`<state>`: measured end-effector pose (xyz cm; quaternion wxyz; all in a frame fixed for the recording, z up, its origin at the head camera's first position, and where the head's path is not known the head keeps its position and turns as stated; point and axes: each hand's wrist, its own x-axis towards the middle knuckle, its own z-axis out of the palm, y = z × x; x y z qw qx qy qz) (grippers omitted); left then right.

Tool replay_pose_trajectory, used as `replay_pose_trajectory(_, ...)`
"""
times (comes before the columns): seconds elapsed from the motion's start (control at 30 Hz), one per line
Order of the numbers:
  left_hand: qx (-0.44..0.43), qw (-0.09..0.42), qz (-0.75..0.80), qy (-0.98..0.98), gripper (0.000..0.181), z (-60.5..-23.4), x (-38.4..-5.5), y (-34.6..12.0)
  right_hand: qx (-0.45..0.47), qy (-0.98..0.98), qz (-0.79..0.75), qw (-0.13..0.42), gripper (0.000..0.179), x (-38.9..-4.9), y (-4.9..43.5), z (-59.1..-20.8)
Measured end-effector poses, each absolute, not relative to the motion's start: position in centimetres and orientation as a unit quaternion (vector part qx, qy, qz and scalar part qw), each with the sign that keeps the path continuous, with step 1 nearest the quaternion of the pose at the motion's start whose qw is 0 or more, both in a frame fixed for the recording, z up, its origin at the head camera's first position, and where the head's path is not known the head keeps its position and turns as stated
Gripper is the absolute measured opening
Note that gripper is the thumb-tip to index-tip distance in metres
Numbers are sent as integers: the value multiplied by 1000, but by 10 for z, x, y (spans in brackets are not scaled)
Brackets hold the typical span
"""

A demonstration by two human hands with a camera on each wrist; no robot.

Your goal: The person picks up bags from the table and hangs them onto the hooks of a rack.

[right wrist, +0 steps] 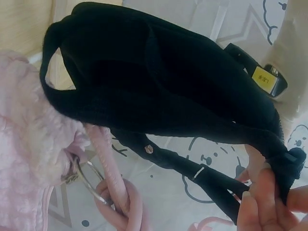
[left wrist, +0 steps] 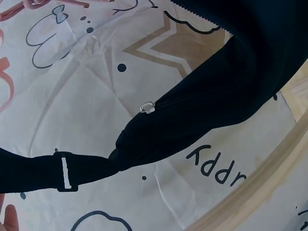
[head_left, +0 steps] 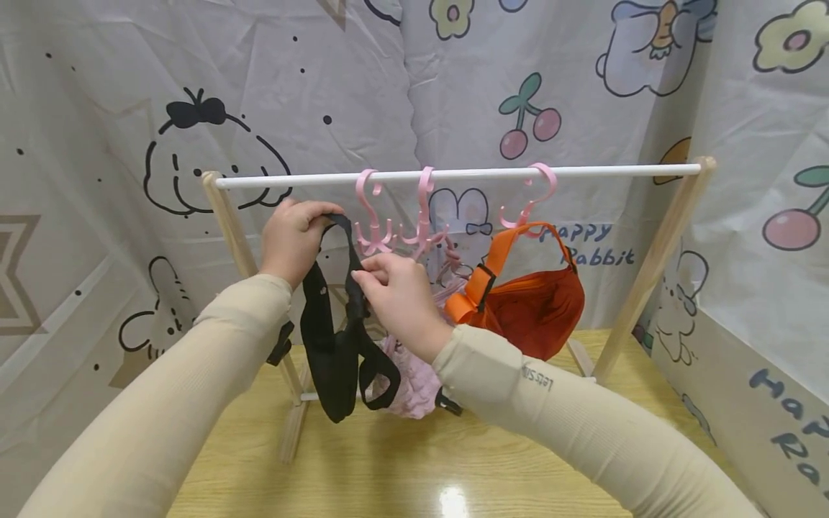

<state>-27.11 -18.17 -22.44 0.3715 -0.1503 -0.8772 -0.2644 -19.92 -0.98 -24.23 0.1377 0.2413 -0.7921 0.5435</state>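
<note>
A black sling bag [head_left: 333, 374] with a zipper hangs from both hands, left of the pink hooks. My left hand [head_left: 293, 241] pinches the top of its strap [head_left: 340, 223]. Lower on the strap's right side, my right hand [head_left: 404, 302] pinches it between thumb and fingers; the right wrist view shows these fingers [right wrist: 265, 199] on the black webbing. A metal zipper pull [left wrist: 147, 107] and a strap slider [left wrist: 66, 172] show in the left wrist view. The nearest pink hook [head_left: 372, 237] is just right of the strap, apart from it.
A white rail [head_left: 479, 173] on a wooden stand [head_left: 654, 266] carries several-pronged pink hooks. An orange bag [head_left: 537, 313] hangs from the right hook [head_left: 540, 191]. Behind the right forearm hangs a fluffy pink bag [head_left: 414, 381]. Below is a wood-grain tabletop [head_left: 363, 475]; printed cloth [head_left: 350, 86] hangs behind.
</note>
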Motion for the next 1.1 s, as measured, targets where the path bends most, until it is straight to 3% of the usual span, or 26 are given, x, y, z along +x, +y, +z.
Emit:
replay_pose_trajectory(0.67,-108,377,-232,-890,14,-220,-292,-169,192,-783,578,124,13,-214,-8,-241)
replay_pose_trajectory(1.1,-91,324,-230,-913,17,-221,-297,-161,156,-790,581,119,15,-221,-6,-244)
